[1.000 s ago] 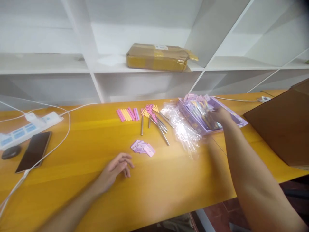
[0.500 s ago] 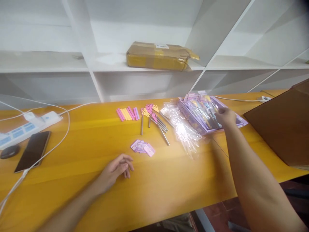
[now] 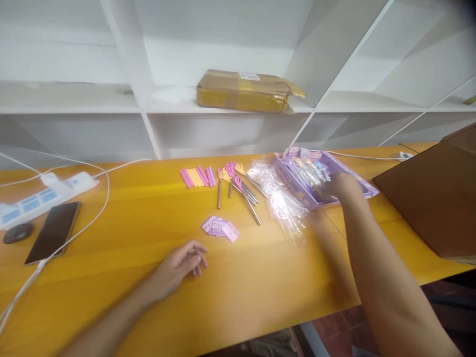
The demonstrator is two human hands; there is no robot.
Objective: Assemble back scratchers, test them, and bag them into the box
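My right hand (image 3: 345, 187) is over the right side of a shallow purple box (image 3: 366, 191). It is blurred, and its fingers are mostly hidden. Inside the box lie several clear-bagged items (image 3: 308, 173). My left hand (image 3: 188, 260) rests on the table with loosely bent fingers apart and nothing in them. Just beyond it, small purple and pink cards (image 3: 219, 228) lie fanned out. Further back is a loose pile of metal-rod back scratchers (image 3: 251, 208) with pink and yellow hand-shaped heads. Beside them, pink, yellow and purple tubes (image 3: 197, 176) lie in a row. Clear plastic bags (image 3: 278, 201) touch the box's left side.
A large cardboard box (image 3: 427, 198) stands at the right. On the left are a power strip (image 3: 48, 196), a phone (image 3: 54, 232), a black mouse-like object (image 3: 18, 232) and loose white cables. A taped parcel (image 3: 241, 94) sits on the white shelf behind.
My right hand has shifted slightly down and left over the purple box, and the bagged items there have moved a little leftward. My left hand stays almost where it was.
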